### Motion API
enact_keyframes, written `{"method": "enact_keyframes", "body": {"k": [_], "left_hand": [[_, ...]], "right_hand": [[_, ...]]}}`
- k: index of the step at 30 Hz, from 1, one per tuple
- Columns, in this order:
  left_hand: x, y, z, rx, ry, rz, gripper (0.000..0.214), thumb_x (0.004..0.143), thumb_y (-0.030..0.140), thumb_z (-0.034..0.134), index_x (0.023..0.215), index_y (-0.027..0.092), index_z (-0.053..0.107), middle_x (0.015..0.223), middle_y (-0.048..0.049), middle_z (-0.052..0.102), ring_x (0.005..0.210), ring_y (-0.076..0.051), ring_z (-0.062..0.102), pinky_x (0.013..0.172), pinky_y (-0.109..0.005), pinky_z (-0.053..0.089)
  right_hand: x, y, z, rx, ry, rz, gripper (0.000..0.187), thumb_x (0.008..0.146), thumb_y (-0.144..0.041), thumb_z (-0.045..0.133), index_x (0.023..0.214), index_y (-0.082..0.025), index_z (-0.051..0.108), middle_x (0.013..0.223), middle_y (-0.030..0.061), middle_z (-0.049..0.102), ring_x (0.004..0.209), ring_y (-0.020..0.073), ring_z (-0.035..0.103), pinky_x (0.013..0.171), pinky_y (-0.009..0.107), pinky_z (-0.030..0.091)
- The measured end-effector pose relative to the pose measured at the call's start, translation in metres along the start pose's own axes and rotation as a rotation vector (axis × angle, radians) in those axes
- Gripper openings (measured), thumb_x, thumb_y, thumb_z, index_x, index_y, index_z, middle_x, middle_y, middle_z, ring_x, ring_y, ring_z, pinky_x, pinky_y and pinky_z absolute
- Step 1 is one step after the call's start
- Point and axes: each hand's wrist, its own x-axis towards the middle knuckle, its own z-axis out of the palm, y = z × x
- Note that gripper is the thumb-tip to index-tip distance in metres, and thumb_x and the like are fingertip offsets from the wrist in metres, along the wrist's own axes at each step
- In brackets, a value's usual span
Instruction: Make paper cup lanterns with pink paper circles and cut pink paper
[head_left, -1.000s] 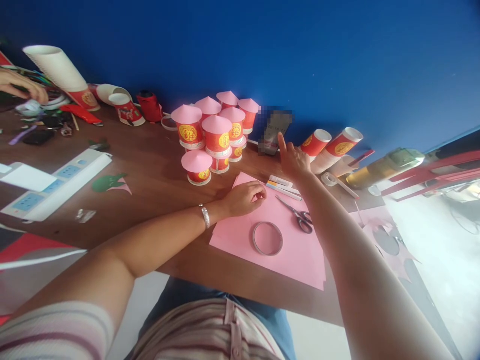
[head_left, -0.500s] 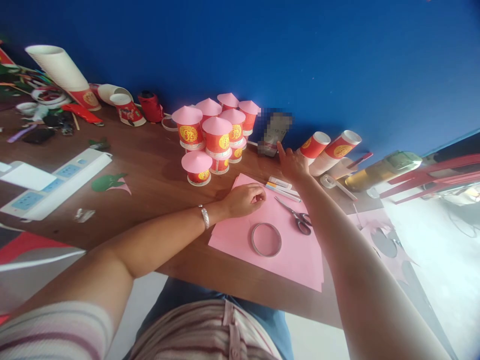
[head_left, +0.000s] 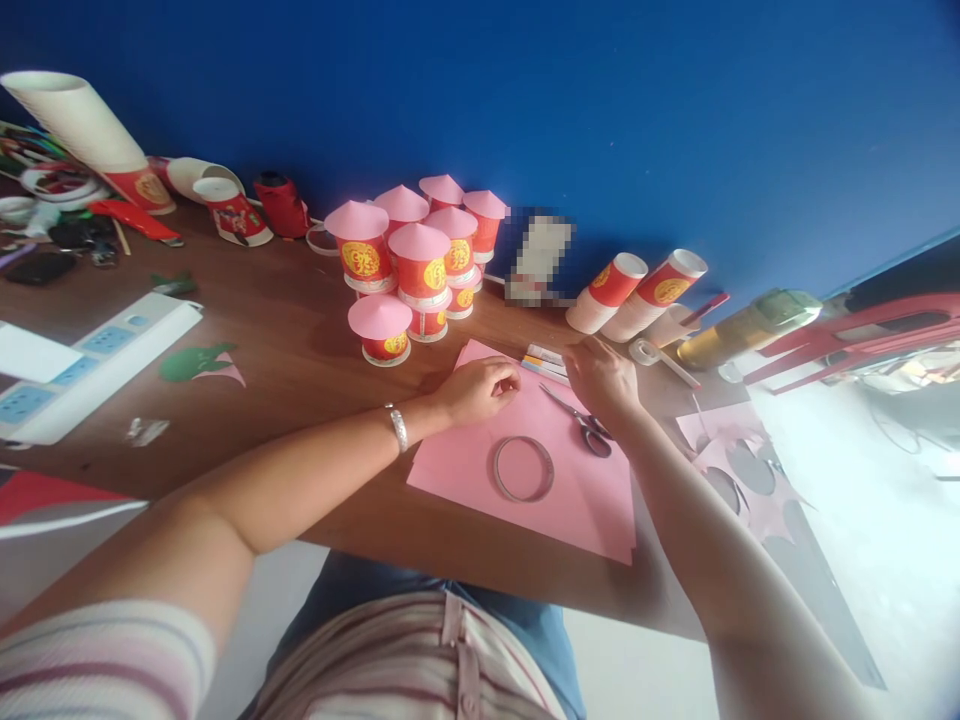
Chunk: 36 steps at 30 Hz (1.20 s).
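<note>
My left hand (head_left: 481, 390) rests on the pink paper sheets (head_left: 465, 480), fingers loosely curled with nothing in them. Bent fingers of my right hand (head_left: 606, 380) hang beside the pens (head_left: 546, 362); their tips are partly hidden, and I see nothing held. Between the hands lie scissors (head_left: 589, 428) with dark handles, blades pointing away from me. A thin ring (head_left: 496, 480) lies flat on the paper nearer to me. Beyond my right hand, a phone (head_left: 541, 255), blurred out in the picture, leans against the blue wall.
Red paper cups with pink cone roofs (head_left: 421, 262) stand stacked behind my left hand. Tilted cup stacks (head_left: 656, 295), a tape roll (head_left: 643, 351) and a gold bottle (head_left: 739, 330) are at right. Cut pink scraps (head_left: 776, 505) lie right; a power strip (head_left: 131, 365) lies left.
My right hand has drawn back from the phone toward me, its outstretched finger now bent. My left hand stays on the paper. The whole view has shifted slightly.
</note>
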Motion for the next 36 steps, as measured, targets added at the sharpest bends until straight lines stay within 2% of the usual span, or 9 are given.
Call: {"method": "enact_keyframes", "body": {"k": [6, 11, 15, 21, 24, 28, 31, 33, 36], "left_hand": [[0.001, -0.003, 0.001, 0.026, 0.008, -0.003, 0.011, 0.086, 0.007, 0.066, 0.086, 0.018, 0.067, 0.086, -0.0013, 0.069, 0.073, -0.013, 0.062, 0.071, -0.026, 0.051], [0.001, -0.003, -0.001, 0.049, 0.015, 0.021, 0.009, 0.088, 0.008, 0.065, 0.086, 0.017, 0.066, 0.085, -0.0016, 0.068, 0.072, -0.013, 0.062, 0.071, -0.026, 0.053], [0.000, -0.002, -0.003, 0.042, 0.014, 0.015, 0.010, 0.088, 0.008, 0.065, 0.087, 0.018, 0.065, 0.089, -0.0026, 0.070, 0.078, -0.014, 0.066, 0.075, -0.028, 0.056], [-0.001, -0.004, -0.002, 0.016, 0.003, 0.009, 0.009, 0.091, 0.009, 0.062, 0.091, 0.018, 0.064, 0.092, -0.0035, 0.068, 0.082, -0.015, 0.067, 0.076, -0.028, 0.057], [-0.002, -0.006, -0.002, 0.039, 0.012, 0.013, 0.010, 0.091, 0.011, 0.064, 0.099, 0.018, 0.064, 0.098, -0.0047, 0.066, 0.084, -0.016, 0.066, 0.080, -0.031, 0.057], [-0.003, -0.008, -0.004, 0.166, 0.075, 0.015, 0.038, 0.089, 0.021, 0.077, 0.124, 0.017, 0.062, 0.107, -0.0064, 0.064, 0.084, -0.018, 0.062, 0.096, -0.044, 0.056], [-0.003, -0.009, -0.005, 0.179, 0.094, 0.018, 0.054, 0.090, 0.028, 0.079, 0.138, 0.020, 0.057, 0.115, -0.0077, 0.064, 0.089, -0.019, 0.062, 0.101, -0.046, 0.054], [-0.003, -0.010, -0.005, 0.169, 0.090, 0.023, 0.053, 0.093, 0.030, 0.077, 0.141, 0.022, 0.056, 0.119, -0.0086, 0.065, 0.092, -0.019, 0.063, 0.101, -0.043, 0.054], [-0.002, -0.009, -0.006, 0.154, 0.046, 0.032, 0.042, 0.097, 0.031, 0.072, 0.137, 0.022, 0.061, 0.118, -0.0077, 0.066, 0.091, -0.018, 0.065, 0.099, -0.040, 0.054]], "right_hand": [[-0.029, 0.011, -0.002, 0.077, -0.064, 0.026, 0.026, 0.101, -0.028, 0.054, 0.100, -0.022, 0.079, 0.105, 0.0088, 0.075, 0.100, 0.0240, 0.066, 0.066, 0.031, 0.043], [-0.035, 0.006, -0.006, 0.056, -0.189, 0.071, 0.022, 0.100, -0.028, 0.058, 0.106, -0.023, 0.079, 0.113, 0.0088, 0.074, 0.112, 0.0261, 0.066, 0.071, 0.033, 0.048], [-0.035, 0.005, -0.005, 0.033, -0.216, 0.079, 0.022, 0.100, -0.025, 0.058, 0.108, -0.024, 0.079, 0.114, 0.0088, 0.073, 0.112, 0.0261, 0.066, 0.070, 0.033, 0.047], [-0.035, 0.004, -0.002, 0.019, -0.190, 0.049, 0.020, 0.098, -0.022, 0.059, 0.102, -0.024, 0.079, 0.109, 0.0095, 0.073, 0.109, 0.0260, 0.066, 0.067, 0.032, 0.044], [-0.035, 0.005, -0.001, 0.013, -0.140, 0.019, 0.018, 0.095, -0.021, 0.060, 0.096, -0.022, 0.078, 0.106, 0.0101, 0.074, 0.104, 0.0261, 0.066, 0.068, 0.032, 0.045], [-0.039, 0.012, 0.001, 0.063, 0.011, -0.073, 0.016, 0.093, -0.021, 0.060, 0.095, -0.019, 0.076, 0.102, 0.0110, 0.075, 0.100, 0.0265, 0.067, 0.078, 0.034, 0.049], [-0.044, 0.015, 0.000, 0.139, 0.058, -0.140, 0.016, 0.094, -0.025, 0.060, 0.099, -0.019, 0.075, 0.098, 0.0104, 0.076, 0.095, 0.0263, 0.067, 0.081, 0.035, 0.049], [-0.048, 0.014, -0.002, 0.174, 0.045, -0.162, 0.018, 0.096, -0.028, 0.059, 0.100, -0.020, 0.074, 0.096, 0.0100, 0.077, 0.092, 0.0261, 0.067, 0.082, 0.035, 0.049], [-0.051, 0.012, -0.002, 0.198, 0.019, -0.184, 0.022, 0.100, -0.032, 0.056, 0.101, -0.020, 0.074, 0.098, 0.0108, 0.077, 0.091, 0.0258, 0.068, 0.083, 0.036, 0.048]]}}
